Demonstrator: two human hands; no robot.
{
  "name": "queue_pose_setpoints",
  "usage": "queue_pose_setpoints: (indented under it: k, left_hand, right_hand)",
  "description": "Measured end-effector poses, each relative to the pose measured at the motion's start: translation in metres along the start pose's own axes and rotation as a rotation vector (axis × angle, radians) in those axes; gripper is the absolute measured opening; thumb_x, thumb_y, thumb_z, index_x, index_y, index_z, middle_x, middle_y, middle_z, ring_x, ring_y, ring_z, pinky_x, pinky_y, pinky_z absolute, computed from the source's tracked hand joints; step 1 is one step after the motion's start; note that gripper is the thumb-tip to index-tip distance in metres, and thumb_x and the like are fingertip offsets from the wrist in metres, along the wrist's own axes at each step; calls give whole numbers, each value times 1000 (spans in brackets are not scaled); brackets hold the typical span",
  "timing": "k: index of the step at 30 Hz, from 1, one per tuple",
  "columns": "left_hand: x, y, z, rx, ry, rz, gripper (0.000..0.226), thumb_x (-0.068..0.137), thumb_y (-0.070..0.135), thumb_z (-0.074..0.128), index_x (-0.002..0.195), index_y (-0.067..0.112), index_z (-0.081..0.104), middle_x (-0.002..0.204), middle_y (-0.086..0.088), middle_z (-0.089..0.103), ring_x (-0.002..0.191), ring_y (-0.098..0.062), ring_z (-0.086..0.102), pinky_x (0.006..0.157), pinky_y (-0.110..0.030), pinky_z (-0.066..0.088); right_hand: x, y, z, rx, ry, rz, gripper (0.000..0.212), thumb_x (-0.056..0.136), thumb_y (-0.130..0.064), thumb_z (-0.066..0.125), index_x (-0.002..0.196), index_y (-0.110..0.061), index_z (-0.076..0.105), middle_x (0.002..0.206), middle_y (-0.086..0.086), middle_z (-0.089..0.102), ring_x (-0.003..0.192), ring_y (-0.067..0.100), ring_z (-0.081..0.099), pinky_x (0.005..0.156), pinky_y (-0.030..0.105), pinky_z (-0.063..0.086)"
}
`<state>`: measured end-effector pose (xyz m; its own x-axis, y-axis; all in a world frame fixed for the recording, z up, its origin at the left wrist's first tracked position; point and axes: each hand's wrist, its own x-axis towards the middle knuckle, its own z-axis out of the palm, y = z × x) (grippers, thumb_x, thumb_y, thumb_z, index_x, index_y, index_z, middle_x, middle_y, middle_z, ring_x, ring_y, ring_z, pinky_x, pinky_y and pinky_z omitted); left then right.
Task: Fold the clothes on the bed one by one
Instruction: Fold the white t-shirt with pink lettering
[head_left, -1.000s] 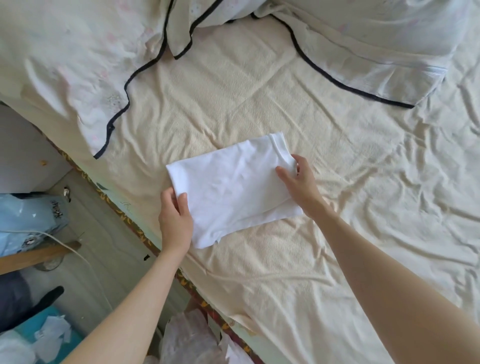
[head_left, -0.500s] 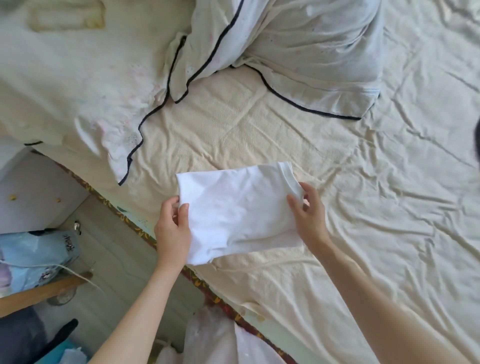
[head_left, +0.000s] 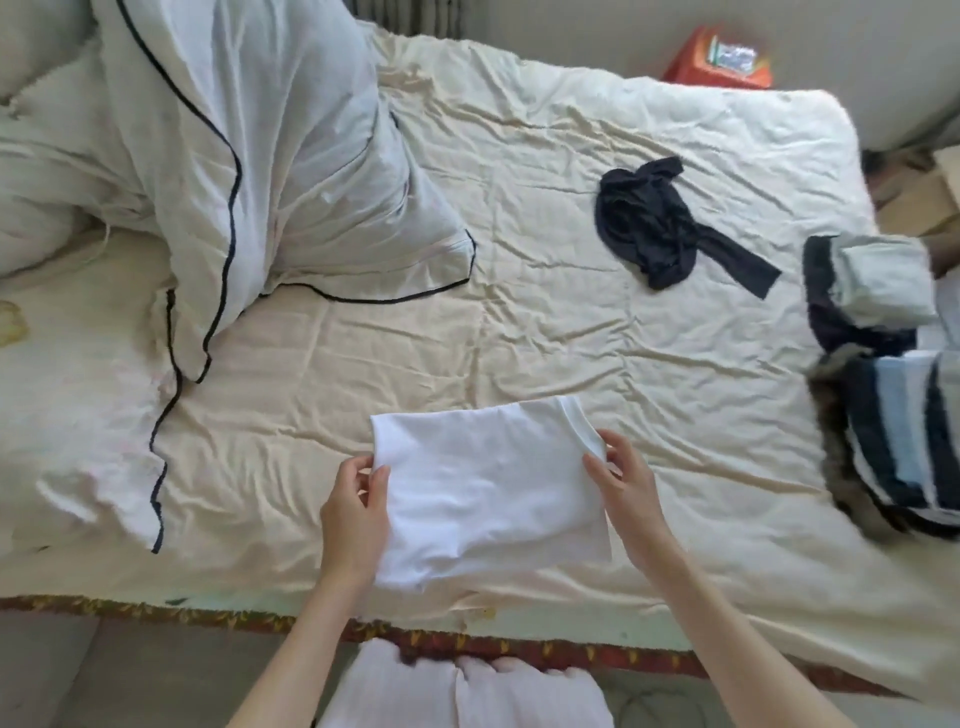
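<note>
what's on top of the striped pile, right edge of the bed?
A folded pale grey garment sits at the far end of the striped pile, over a dark layer. Anything beneath is covered.

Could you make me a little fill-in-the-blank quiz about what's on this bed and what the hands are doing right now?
1. Both hands, the left hand and the right hand, hold a folded garment whose colour is ____.
2. The crumpled dark garment lies on the bed sheet, touched by ____ hand.
3. The striped folded clothes lie near the bed's ____ edge.
4. The white duvet has piping of a ____ colour.

Missing words: white; neither; right; dark
</note>
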<state>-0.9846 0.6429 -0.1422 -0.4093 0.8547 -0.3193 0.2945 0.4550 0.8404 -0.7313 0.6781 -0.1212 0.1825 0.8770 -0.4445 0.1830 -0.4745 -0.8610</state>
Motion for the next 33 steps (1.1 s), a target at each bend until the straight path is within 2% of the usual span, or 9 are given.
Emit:
queue_pose_setpoints:
  k: [3, 6, 10, 13, 15, 18, 22, 26, 33]
  left_hand:
    - [-9, 31, 28, 31, -119, 108, 6, 98, 20, 48, 104, 19, 50, 83, 10, 54, 74, -3, 50, 60, -13, 38]
    - [-27, 62, 65, 43, -246, 196, 4, 98, 19, 48, 99, 19, 52, 80, 4, 55, 68, -12, 50, 57, -16, 38]
    - [-50, 100, 120, 107, -382, 327, 4, 97, 17, 49, 97, 17, 53, 81, 8, 56, 72, -4, 51, 59, -11, 39]
    - [-63, 129, 164, 170, -445, 437, 2, 96, 14, 52, 96, 15, 54, 79, 10, 56, 73, -14, 53, 60, -22, 34]
    - [-70, 148, 197, 215, -471, 497, 5, 95, 12, 53, 99, 11, 57, 79, 5, 57, 76, -18, 53, 63, -23, 31]
    - [-77, 174, 251, 275, -509, 534, 8, 95, 14, 53, 100, 10, 58, 79, 2, 58, 77, -19, 54, 64, -22, 31]
    - [-73, 213, 338, 360, -516, 535, 6, 95, 16, 54, 97, 13, 57, 78, 4, 59, 77, -21, 56, 67, -27, 34]
    - [-61, 264, 430, 415, -497, 604, 7, 94, 16, 55, 96, 9, 57, 75, 2, 55, 75, -21, 53, 64, -22, 29]
    - [-14, 353, 560, 502, -409, 720, 16, 95, 24, 53, 102, 10, 58, 83, 2, 57, 85, -28, 57, 73, -35, 41]
  right_hand:
    - [-26, 7, -47, 65, 119, 29, 24, 94, -7, 52, 116, -16, 56, 103, 11, 60, 83, 18, 61, 62, 24, 49]
    - [-53, 18, -97, 131, 245, 47, 25, 94, -9, 53, 117, -16, 55, 105, 9, 62, 87, 18, 63, 60, 21, 50]
    - [-79, 35, -159, 246, 401, 90, 25, 94, -12, 54, 119, -19, 51, 108, 6, 62, 92, 19, 63, 59, 23, 49]
    - [-84, 50, -203, 335, 457, 131, 30, 94, -12, 55, 123, -16, 50, 110, 7, 62, 95, 23, 63, 64, 31, 51]
    - [-79, 62, -233, 418, 458, 164, 33, 93, -12, 56, 126, -17, 50, 112, 7, 64, 100, 27, 63, 71, 37, 53]
    - [-59, 77, -280, 503, 408, 222, 33, 92, -11, 55, 125, -13, 56, 113, 8, 66, 103, 30, 63, 74, 37, 56]
    - [-15, 83, -350, 635, 323, 288, 16, 92, -4, 51, 99, -6, 66, 94, 9, 67, 87, 25, 62, 69, 34, 52]
    - [40, 79, -420, 723, 317, 294, 15, 96, -11, 51, 92, -6, 65, 79, 5, 67, 74, 20, 60, 66, 33, 50]
    - [141, 59, -484, 886, 323, 273, 14, 97, -9, 49, 101, -6, 62, 88, 7, 67, 82, 20, 61, 70, 35, 51]
